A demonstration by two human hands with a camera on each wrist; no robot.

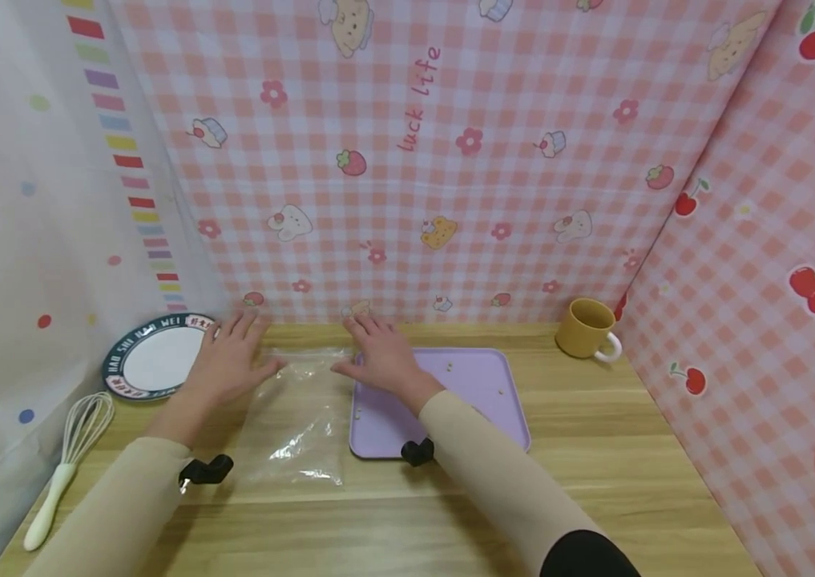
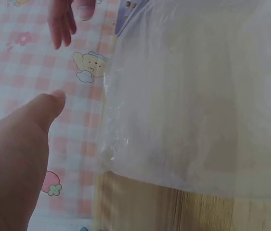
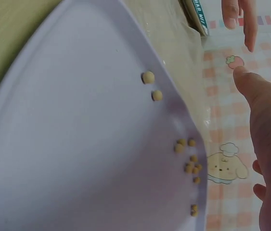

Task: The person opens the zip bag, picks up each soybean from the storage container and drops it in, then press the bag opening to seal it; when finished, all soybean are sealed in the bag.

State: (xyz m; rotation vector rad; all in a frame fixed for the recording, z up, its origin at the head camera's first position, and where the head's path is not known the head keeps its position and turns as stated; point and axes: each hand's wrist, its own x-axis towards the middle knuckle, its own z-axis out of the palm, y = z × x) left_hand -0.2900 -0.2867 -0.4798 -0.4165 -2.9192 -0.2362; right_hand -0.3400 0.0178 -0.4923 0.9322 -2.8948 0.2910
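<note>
A clear plastic bag (image 1: 299, 433) lies flat on the wooden table, its surface creased and shiny. My left hand (image 1: 230, 361) is held over its far left corner, fingers spread and thumb pointing toward the bag. Above the far left corner of a lilac tray (image 1: 378, 425) hovers my right hand (image 1: 387, 357), with fingers extended and thumb toward the bag. Neither hand holds anything. Several small round yellowish beans (image 3: 148, 77) sit on the tray, mostly along one rim in the right wrist view. The tray's left edge adjoins the bag.
A white plate (image 1: 162, 361) with a dark patterned rim stands at the far left, partly behind my left hand. In front of it lies a whisk (image 1: 68, 457) with a pale handle. A mustard mug (image 1: 583, 330) with a white handle is at the back right, near the checked cloth walls.
</note>
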